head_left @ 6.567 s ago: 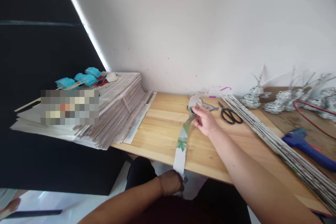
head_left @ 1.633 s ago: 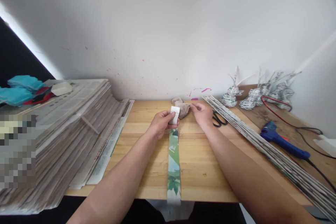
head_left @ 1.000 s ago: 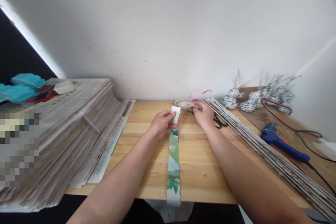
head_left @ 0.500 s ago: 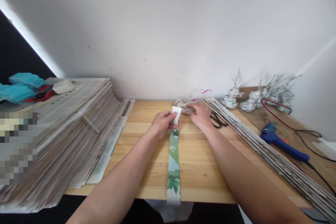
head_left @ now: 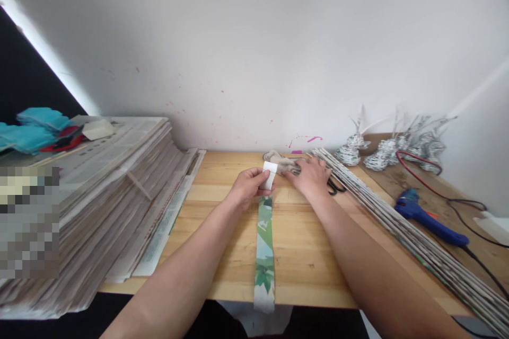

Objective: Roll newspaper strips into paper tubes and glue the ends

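Observation:
A long paper strip (head_left: 264,254) printed in green and pale blue runs down the wooden table, its near end hanging past the front edge. Its far end is folded to a white face, and my left hand (head_left: 250,185) pinches it there. To the right, my right hand (head_left: 312,175) rests over black-handled scissors (head_left: 338,186) and the edge of a crumpled beige cloth (head_left: 278,160). The fingers of that hand are spread, and the palm hides part of the scissors. Whether its fingertips grip anything is hidden.
A tall newspaper stack (head_left: 131,169) stands left, with blue pads (head_left: 42,116) on top. Rolled paper sticks (head_left: 382,217) lie diagonally on the right. Beyond are a blue glue gun (head_left: 433,222), its cord, and several woven paper figures (head_left: 349,151) near the wall.
My right hand has moved slightly right, from the beige cloth onto the scissors, with its fingers more spread. My left hand still pinches the strip.

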The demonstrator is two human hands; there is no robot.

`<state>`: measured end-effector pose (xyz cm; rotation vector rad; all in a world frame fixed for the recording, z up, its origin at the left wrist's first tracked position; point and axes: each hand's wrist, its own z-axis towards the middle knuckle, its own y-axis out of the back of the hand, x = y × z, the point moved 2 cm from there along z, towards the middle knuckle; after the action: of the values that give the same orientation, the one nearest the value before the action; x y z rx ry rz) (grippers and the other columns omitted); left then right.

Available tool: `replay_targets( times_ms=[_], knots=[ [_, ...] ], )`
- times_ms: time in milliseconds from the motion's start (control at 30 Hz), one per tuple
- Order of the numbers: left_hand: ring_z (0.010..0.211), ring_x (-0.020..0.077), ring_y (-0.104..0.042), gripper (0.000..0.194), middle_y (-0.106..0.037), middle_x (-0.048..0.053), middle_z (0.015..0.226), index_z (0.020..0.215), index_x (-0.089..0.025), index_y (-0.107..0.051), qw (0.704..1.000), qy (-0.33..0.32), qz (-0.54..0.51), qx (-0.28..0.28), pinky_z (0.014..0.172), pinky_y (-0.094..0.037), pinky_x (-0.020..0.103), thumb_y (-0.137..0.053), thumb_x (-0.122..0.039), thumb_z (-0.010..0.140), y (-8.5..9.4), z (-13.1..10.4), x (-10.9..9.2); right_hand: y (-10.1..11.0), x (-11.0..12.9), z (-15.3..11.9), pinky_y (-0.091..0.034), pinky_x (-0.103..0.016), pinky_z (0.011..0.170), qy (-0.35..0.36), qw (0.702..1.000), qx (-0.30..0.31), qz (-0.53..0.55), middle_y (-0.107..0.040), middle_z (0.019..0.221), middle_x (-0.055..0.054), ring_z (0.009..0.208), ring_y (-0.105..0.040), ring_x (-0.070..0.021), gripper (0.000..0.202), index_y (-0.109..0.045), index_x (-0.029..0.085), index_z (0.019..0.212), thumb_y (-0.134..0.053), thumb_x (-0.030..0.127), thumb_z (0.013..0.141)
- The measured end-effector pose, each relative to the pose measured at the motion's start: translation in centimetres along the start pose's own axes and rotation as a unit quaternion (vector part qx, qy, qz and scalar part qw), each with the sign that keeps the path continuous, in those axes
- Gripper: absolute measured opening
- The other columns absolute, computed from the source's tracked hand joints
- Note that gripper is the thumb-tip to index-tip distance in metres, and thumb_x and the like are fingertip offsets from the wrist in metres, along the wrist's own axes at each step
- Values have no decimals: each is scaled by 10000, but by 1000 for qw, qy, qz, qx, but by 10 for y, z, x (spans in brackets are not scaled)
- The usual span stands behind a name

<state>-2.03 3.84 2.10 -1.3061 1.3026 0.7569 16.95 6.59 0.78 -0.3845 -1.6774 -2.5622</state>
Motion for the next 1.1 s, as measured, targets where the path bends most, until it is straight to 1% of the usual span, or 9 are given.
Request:
replay_targets(
  times_ms=[133, 233, 433, 533, 600, 700, 900, 967, 1100],
  knots=[
    [570, 109, -623, 152, -644, 51, 688, 830, -108, -623, 1000, 0, -1, -6, 504, -525, 197, -630, -259, 813, 0, 0, 0, -5, 0, 6, -381, -453, 818, -22, 996, 38, 72, -683, 959, -89, 955, -591, -315, 334, -670, 250, 997, -633, 460, 740],
    [569, 108, -623, 151, -652, 55, 690, 821, -110, -623, 1000, -4, -4, -2, 502, -524, 195, -634, -260, 811, 0, 0, 0, -12, 1, 7, -409, -426, 825, -35, 988, 28, 151, -702, 851, -39, 892, -636, -271, 304, -647, 253, 992, -640, 414, 734],
    [590, 115, -634, 173, -669, 70, 714, 820, -114, -626, 1000, -1, -11, 4, 520, -530, 199, -662, -281, 794, 0, 0, 0, -20, 8, 2, -436, -372, 901, 86, 944, 35, 318, -665, 1136, -45, 1056, -614, -189, 441, -454, 263, 1273, -518, 257, 836],
    [595, 116, -635, 197, -669, 69, 718, 812, -118, -631, 1000, -3, -12, 5, 521, -530, 200, -685, -304, 774, 0, 0, 1, -20, 9, 1, -398, -417, 951, 110, 956, 54, 268, -604, 1235, -49, 1179, -524, -232, 449, -504, 291, 1257, -555, 275, 811],
    [596, 116, -635, 205, -669, 68, 720, 820, -120, -638, 1000, -3, -15, 7, 517, -527, 198, -694, -310, 765, 0, 0, 1, -18, 10, 1, -367, -455, 966, 108, 971, 62, 204, -619, 1186, -41, 1201, -479, -277, 382, -597, 310, 1158, -603, 321, 776],
    [595, 116, -635, 201, -671, 71, 728, 827, -118, -638, 1000, -2, -13, 5, 514, -525, 198, -689, -304, 770, 1, 1, 1, -16, 10, 2, -379, -437, 929, 89, 979, 54, 175, -659, 1044, -39, 1099, -522, -276, 273, -665, 298, 1011, -589, 434, 786],
    [592, 117, -634, 197, -669, 70, 716, 835, -116, -636, 1000, 0, -11, 5, 519, -529, 202, -682, -298, 775, 0, 1, 1, -16, 6, 6, -399, -446, 841, -3, 989, 31, 145, -669, 941, -77, 990, -555, -302, 332, -658, 234, 825, -465, 503, 847],
    [584, 116, -630, 215, -665, 67, 709, 837, -115, -640, 1000, 1, -12, 5, 512, -525, 201, -696, -309, 763, 0, 0, 2, -18, 4, 6, -406, -446, 831, -23, 990, 20, 135, -662, 991, -91, 996, -554, -319, 304, -645, 225, 902, -548, 490, 790],
    [578, 116, -629, 220, -657, 60, 698, 834, -114, -647, 1000, 4, -10, 4, 509, -523, 204, -704, -311, 756, -1, 1, 2, -20, 1, 6, -390, -462, 896, 4, 990, 16, 138, -601, 1209, -131, 1120, -516, -343, 597, -501, 199, 1268, -627, 436, 735]
  ],
)
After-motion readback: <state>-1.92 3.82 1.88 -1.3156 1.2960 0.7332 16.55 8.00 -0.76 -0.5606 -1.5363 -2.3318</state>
